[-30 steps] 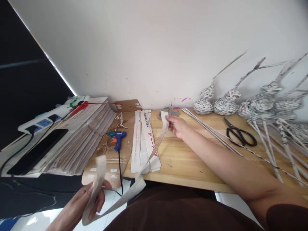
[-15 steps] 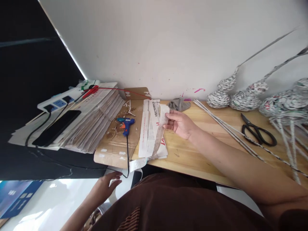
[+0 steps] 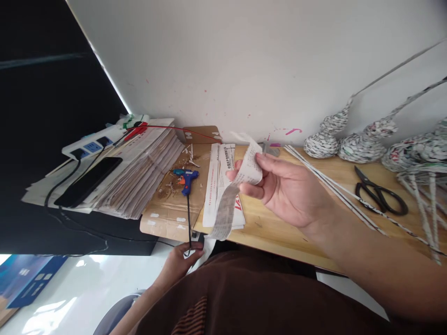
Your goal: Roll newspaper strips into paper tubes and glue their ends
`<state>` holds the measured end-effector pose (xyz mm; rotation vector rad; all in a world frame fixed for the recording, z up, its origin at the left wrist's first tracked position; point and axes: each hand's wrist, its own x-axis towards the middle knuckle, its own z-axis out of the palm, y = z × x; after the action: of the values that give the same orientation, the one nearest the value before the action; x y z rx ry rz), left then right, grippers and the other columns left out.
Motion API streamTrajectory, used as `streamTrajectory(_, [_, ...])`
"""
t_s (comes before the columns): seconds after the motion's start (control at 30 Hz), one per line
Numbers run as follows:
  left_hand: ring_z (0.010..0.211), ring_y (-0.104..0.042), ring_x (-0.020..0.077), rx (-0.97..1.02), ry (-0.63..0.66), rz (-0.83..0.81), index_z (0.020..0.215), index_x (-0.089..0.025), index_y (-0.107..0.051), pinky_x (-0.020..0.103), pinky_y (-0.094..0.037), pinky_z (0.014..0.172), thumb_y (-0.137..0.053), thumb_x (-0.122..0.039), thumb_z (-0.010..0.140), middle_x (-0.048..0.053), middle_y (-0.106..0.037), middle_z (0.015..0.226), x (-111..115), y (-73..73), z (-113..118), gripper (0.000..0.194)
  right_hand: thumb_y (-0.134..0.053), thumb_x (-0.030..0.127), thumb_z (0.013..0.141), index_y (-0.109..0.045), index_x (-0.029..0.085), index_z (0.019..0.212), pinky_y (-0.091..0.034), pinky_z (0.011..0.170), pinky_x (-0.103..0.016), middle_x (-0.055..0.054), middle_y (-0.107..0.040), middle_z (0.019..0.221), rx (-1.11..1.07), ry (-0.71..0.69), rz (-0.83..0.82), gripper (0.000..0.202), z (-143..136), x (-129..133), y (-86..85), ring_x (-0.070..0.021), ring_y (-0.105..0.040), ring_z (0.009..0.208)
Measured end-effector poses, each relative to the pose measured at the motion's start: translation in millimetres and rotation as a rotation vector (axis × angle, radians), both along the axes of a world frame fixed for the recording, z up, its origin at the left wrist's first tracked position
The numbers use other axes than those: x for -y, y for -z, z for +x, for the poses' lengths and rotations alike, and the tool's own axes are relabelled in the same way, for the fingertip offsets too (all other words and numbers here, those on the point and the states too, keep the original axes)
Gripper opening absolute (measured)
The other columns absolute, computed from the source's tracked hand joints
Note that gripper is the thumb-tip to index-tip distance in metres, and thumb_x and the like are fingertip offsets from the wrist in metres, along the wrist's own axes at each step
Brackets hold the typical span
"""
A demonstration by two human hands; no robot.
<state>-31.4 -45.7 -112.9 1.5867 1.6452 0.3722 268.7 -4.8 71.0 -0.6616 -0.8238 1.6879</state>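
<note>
My right hand [image 3: 282,186] pinches a long newspaper strip [image 3: 225,209] between thumb and fingers, its upper end curling over the fingertips. The strip slants down toward the table's front edge. At that edge, my left hand [image 3: 179,263] has thumb and forefinger closing on the strip's lower end, beside a black cord. The fingertips there are small and partly in shadow. Under the raised strip lies a stack of printed paper strips [image 3: 211,195]. A blue glue gun [image 3: 187,180] rests on a cardboard sheet [image 3: 160,221] to the left.
At left, a thick paper stack [image 3: 139,186] carries a phone [image 3: 89,181] and a power strip [image 3: 92,145]. Black scissors [image 3: 379,193], thin paper rods [image 3: 321,179] and woven gourd shapes [image 3: 319,144] occupy the right side. A grey cloth [image 3: 271,150] lies by the wall.
My right hand has lifted the newspaper strip off the stack, closer to me. My left hand has moved right and up to the table edge, its fingers closing at the strip's lower end.
</note>
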Motion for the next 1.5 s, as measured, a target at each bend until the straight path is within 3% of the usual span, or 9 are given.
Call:
streamTrajectory(0.13, [0.104,-0.062,0.032,-0.433,0.142,0.072,0.107,-0.018,-0.067,0.04,-0.044,0.088,-0.063,-0.035,0.072,0.014,-0.069,0.108,4.1,-11.2,-17.8,0.039,-0.049,0.023,0.091,-0.062,0.018,0.093,-0.059,0.077,-0.03,-0.007,-0.067,0.105,0.0,0.119,0.04,0.015,4.6,-14.5,7.4,-0.0225,-0.061,0.108])
streamTrajectory(0.23, [0.084,-0.066,0.0356,-0.683,0.215,-0.084,0.08,-0.018,-0.071,0.043,-0.046,0.072,-0.061,-0.039,0.073,0.017,-0.071,0.085,5.6,-38.1,-23.1,0.025,-0.047,0.019,0.09,-0.061,0.017,0.091,-0.057,0.083,-0.033,-0.008,-0.066,0.108,-0.007,0.217,0.03,0.014,6.6,-28.4,16.5,-0.0215,-0.063,0.105])
streamTrajectory(0.33, [0.07,-0.064,0.0263,-0.433,0.303,-0.008,0.064,-0.02,-0.066,0.037,-0.045,0.068,-0.045,-0.049,0.085,0.009,-0.067,0.067,1.3,-71.7,-9.2,0.042,-0.048,0.017,0.089,-0.059,0.017,0.089,-0.055,0.086,-0.034,-0.008,-0.066,0.104,-0.026,0.325,0.009,0.011,7.9,-39.6,24.0,-0.0201,-0.064,0.102])
streamTrajectory(0.5, [0.078,-0.063,0.0186,0.18,0.139,0.116,0.102,-0.023,-0.067,0.031,-0.05,0.072,-0.055,-0.045,0.083,0.006,-0.07,0.099,-23.7,-112.3,34.7,0.032,-0.052,0.02,0.087,-0.057,0.018,0.091,-0.056,0.08,-0.033,-0.008,-0.067,0.099,-0.002,0.236,-0.011,0.007,4.1,-38.8,28.1,-0.0191,-0.065,0.096])
streamTrajectory(0.73, [0.103,-0.061,0.0251,0.545,0.094,0.228,0.111,-0.018,-0.065,0.022,-0.047,0.057,-0.059,-0.048,0.08,0.012,-0.067,0.11,-108.1,-147.5,97.7,0.044,-0.067,0.024,0.076,-0.051,0.019,0.077,-0.052,0.048,-0.022,0.0,-0.058,0.072,0.3,0.187,-0.002,0.016,-5.8,-40.0,50.2,-0.0119,-0.057,0.064])
streamTrajectory(0.9, [0.073,-0.064,0.0134,0.754,0.148,-0.072,0.097,-0.015,-0.069,0.013,-0.033,0.041,-0.068,-0.045,0.075,0.01,-0.07,0.093,-159.0,-139.2,141.5,0.037,-0.064,0.021,0.077,-0.05,0.018,0.073,-0.041,0.036,-0.018,0.004,-0.054,0.059,0.55,0.217,-0.018,0.015,-0.4,-59.1,75.0,-0.0067,-0.048,0.043])
streamTrajectory(1.17, [0.073,-0.068,0.0147,1.033,-0.031,-0.165,0.082,-0.011,-0.065,0.024,-0.056,0.068,-0.07,-0.019,0.076,0.007,-0.071,0.078,-184.6,-111.3,178.4,0.011,-0.077,0.032,0.07,-0.058,0.018,0.102,-0.043,0.046,-0.017,-0.004,-0.07,0.084,0.693,-0.113,0.009,0.04,55.4,-90.4,87.9,-0.0149,-0.067,0.07])
streamTrajectory(1.37, [0.072,-0.069,0.0166,0.93,0.116,-0.277,0.094,-0.013,-0.067,0.025,-0.058,0.061,-0.066,-0.026,0.08,0.009,-0.072,0.085,-195.3,-92.4,200.3,0.019,-0.059,0.05,0.083,-0.067,0.014,0.092,-0.035,0.042,-0.017,-0.008,-0.07,0.082,0.624,0.224,-0.016,0.038,82.0,-111.8,106.3,-0.0127,-0.064,0.065])
streamTrajectory(1.5, [0.075,-0.068,0.015,0.963,0.128,-0.257,0.089,-0.012,-0.069,0.023,-0.057,0.064,-0.07,-0.025,0.076,0.009,-0.072,0.087,-196.5,-79.2,213.2,0.018,-0.064,0.052,0.077,-0.065,0.013,0.076,-0.033,0.041,-0.018,-0.007,-0.068,0.071,0.53,0.224,-0.013,0.039,81.6,-115.0,113.8,-0.0146,-0.063,0.063])
